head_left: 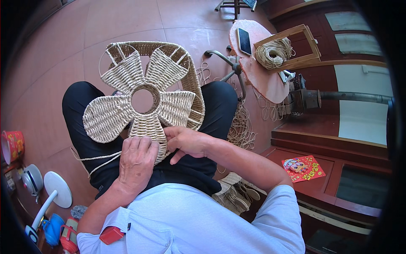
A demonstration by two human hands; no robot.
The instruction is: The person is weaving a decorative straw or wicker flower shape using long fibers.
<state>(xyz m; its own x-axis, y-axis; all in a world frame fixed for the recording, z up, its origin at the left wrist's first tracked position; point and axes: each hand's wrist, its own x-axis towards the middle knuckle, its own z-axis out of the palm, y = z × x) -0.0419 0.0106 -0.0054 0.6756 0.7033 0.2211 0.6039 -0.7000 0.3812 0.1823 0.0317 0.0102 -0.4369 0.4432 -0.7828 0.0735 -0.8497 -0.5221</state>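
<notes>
A woven straw-cord basket with a flower-shaped face [105, 120] lies on my lap. Its petals surround a round hole, and the upper ones show bare wire at their outer ends. My left hand [137, 163] is closed over the lower petal [146, 126], knuckles up. Loose cord [101, 158] trails leftward from beside that hand. At the same petal's right edge is my right hand [186, 143], its fingers touching the weave and its thumb spread away from them. Some of its fingertips are hidden behind the edge.
To the right, a pink stool top [264, 86] carries a phone [244, 41], a coil of cord [272, 54] and a wooden frame [314, 42]. Loose cord [241, 127] lies on the floor below. A white round-based stand [58, 189] and a blue jug [53, 228] are at lower left.
</notes>
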